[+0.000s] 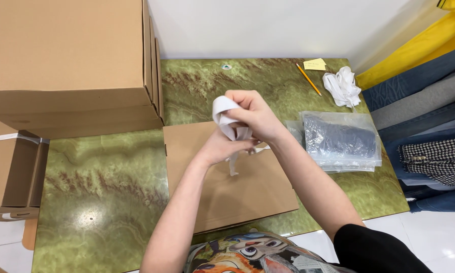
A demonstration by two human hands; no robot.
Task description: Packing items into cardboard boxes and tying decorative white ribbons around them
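White ribbon (226, 117) is pinched and being looped by both hands' closed fingers over the flat brown bag (227, 174) mid-table; next needs a snug pull.

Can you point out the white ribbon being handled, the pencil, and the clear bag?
white ribbon (222, 107): head view, on the loop above the hands.
pencil (309, 80): head view, mid-shaft.
clear bag (341, 137): head view, middle of its plastic front.

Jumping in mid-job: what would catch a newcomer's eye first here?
Both hands meet at centre, the right hand and left hand gripping a white ribbon above a flat brown paper bag. Big cardboard boxes fill the upper left; a clear plastic packet lies at right on the green marbled table.
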